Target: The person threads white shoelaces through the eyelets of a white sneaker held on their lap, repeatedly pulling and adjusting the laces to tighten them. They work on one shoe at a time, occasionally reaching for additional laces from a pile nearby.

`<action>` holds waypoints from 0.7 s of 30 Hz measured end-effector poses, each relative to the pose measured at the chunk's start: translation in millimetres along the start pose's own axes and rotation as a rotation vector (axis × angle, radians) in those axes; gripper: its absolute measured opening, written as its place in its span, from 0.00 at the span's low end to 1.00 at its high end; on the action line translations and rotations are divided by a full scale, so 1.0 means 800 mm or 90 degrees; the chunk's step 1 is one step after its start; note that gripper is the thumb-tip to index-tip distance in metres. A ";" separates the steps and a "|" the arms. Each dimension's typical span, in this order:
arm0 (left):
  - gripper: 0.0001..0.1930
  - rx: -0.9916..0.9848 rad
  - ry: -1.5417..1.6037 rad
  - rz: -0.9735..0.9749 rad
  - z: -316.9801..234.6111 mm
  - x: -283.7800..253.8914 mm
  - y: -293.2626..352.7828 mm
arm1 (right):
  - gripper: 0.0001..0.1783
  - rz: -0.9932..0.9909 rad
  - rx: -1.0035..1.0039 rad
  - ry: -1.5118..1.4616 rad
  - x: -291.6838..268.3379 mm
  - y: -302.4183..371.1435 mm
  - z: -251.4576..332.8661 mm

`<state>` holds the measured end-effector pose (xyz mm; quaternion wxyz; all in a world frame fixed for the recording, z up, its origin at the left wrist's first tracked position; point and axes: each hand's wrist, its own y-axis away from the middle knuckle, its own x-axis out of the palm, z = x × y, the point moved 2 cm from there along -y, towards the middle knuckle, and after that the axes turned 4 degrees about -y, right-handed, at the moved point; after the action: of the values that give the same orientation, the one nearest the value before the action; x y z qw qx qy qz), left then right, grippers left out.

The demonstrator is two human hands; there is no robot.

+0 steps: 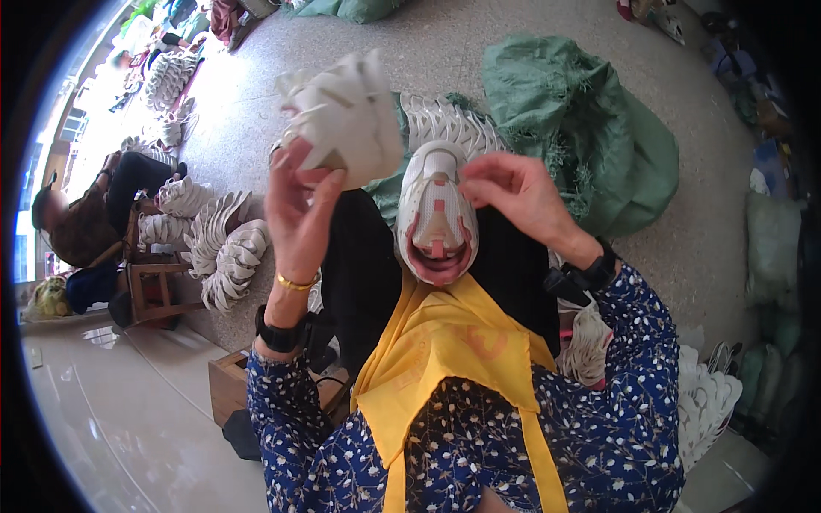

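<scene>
A white mesh shoe upper [434, 201] with pink patches rests across my lap, its toe pointing away from me and its pink-lined opening toward my yellow apron [453, 333]. Raised at the left, my left hand [299, 209] grips a white shoe piece [363, 128] with pink on it, between thumb and fingers. That piece is smeared by motion, and I cannot tell if it is one layer or several. My right hand [522, 192] is beside the toe of the upper on my lap, fingertips pinched together. Anything between those fingertips is too small to make out.
Beyond my knees lies a row of stacked white uppers [449, 124], next to a large green woven sack [590, 137]. More white stacks [227, 235] stand on the floor at left, near a wooden stool [158, 291] and a seated person [85, 218]. A wooden box [229, 385] is by my left elbow.
</scene>
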<state>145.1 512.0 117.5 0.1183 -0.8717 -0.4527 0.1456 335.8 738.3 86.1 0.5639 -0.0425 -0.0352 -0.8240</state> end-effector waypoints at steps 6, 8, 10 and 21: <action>0.29 0.184 -0.272 0.079 0.017 0.057 -0.037 | 0.24 0.050 -0.017 -0.093 -0.030 -0.076 0.051; 0.26 0.136 -0.251 0.151 0.009 0.077 -0.053 | 0.25 0.072 -0.009 -0.152 -0.039 -0.100 0.053; 0.24 0.232 -0.289 0.141 0.012 0.090 -0.062 | 0.27 0.062 0.008 -0.155 -0.039 -0.113 0.052; 0.14 0.014 -0.311 0.251 0.050 0.040 -0.087 | 0.31 0.194 0.038 0.170 -0.067 -0.254 -0.030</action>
<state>95.8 580.0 99.0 -0.0154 -0.8805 -0.2882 0.3759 165.0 858.5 54.7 0.6826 0.0790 0.0223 -0.7262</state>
